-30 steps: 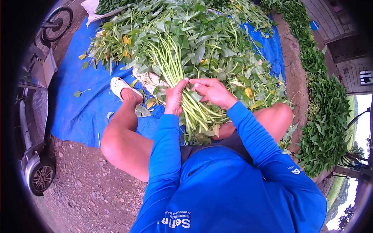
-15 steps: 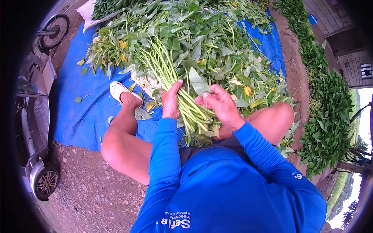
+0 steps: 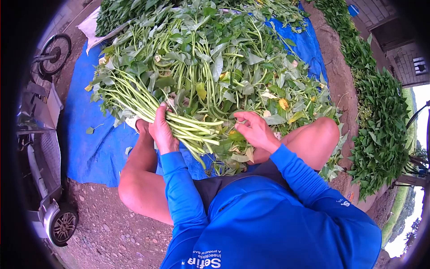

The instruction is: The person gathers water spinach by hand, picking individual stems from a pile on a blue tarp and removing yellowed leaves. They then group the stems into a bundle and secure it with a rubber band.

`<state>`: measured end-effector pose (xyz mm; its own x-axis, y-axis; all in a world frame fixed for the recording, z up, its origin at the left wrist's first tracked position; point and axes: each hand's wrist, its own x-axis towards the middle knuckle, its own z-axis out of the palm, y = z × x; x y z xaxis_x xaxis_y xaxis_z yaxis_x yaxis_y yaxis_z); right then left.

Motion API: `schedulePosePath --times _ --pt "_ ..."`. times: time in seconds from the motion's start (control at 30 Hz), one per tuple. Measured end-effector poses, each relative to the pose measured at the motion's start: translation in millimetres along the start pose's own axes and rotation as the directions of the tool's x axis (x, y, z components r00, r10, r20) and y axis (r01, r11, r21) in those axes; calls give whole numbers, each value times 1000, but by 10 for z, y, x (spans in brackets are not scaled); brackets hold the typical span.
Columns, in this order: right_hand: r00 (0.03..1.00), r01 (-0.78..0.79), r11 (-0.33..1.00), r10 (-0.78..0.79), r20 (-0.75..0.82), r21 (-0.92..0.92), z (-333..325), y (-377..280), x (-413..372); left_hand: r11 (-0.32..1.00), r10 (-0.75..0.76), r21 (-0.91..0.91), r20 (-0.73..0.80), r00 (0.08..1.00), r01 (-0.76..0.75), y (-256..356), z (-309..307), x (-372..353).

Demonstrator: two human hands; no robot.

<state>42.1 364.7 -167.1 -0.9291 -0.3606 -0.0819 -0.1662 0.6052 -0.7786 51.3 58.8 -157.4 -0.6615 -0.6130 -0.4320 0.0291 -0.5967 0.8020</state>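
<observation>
A bunch of long-stemmed leafy greens [image 3: 192, 130], resembling water spinach, lies across my left hand [image 3: 162, 131], which is wrapped round the stems. Their cut ends point right toward my lap, while the leafy tops reach up and left over the pile. To the right of the stem ends is my right hand [image 3: 257, 131], its fingers bent and the thumb a little apart from the index finger. I see nothing held in it. Beyond both hands spreads a large heap of the same greens [image 3: 215, 62], with some yellow leaves among them.
A blue tarp [image 3: 89, 152] lies under the heap. At the left stand a vehicle with a small wheel [image 3: 63, 225] and another wheel [image 3: 54, 54] farther back. A long row of leafy bundles [image 3: 376, 130] runs along the right. Gravel ground [image 3: 121, 215] borders the tarp.
My left hand has swung the bunch left, tilting it nearly sideways. The right hand has come away from a broad leaf beside the stems and stays near its former place.
</observation>
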Motion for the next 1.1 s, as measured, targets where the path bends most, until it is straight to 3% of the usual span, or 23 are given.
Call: schedulePosePath --times 0.03,0.07,0.1,0.17,0.2,0.27,0.37,0.47,0.6,0.63,0.77,0.87,0.97,1.1 --pt "949 -310 914 279 148 261 131 -26 269 1000 9 3 5 1000 -9 41 23 -34" --pt "912 -411 817 369 181 404 258 -122 518 1000 20 6 11 1000 -20 85 56 -74" --pt "918 -389 826 386 95 408 480 -2 784 997 51 48 20 998 -52 122 80 -119" --pt "961 -87 974 137 -240 209 876 288 1361 998 38 55 40 998 -40 97 87 -146" --pt "940 -114 959 189 -284 260 913 237 1614 998 20 66 41 999 -23 83 81 -172" --pt "880 -299 947 320 -350 113 941 99 2027 994 8 108 26 1000 -11 70 124 -245" --pt "891 -415 910 410 -195 18 917 141 2349 979 -17 202 93 995 -2 -69 21 -103" --pt "897 -397 901 421 -133 177 883 177 2336 981 -20 192 62 998 8 -82 112 -81" --pt "888 -371 783 457 -57 500 623 68 2168 980 -42 198 72 997 27 -81 152 -77" --pt "873 -354 831 458 -167 428 550 68 2171 979 -38 202 68 997 23 -99 160 -76" --pt "879 -204 940 299 -371 272 18 -49 2019 979 -46 204 102 994 24 -140 183 -94" --pt "887 -152 892 313 -339 427 -489 -339 1775 971 -61 236 116 991 32 -113 198 -146" --pt "941 -103 701 299 -160 706 -1001 -609 1473 969 -58 244 128 990 25 -115 221 -188" --pt "954 -16 636 242 -180 771 -1231 -784 1342 966 -38 259 159 987 -5 -138 263 -191"
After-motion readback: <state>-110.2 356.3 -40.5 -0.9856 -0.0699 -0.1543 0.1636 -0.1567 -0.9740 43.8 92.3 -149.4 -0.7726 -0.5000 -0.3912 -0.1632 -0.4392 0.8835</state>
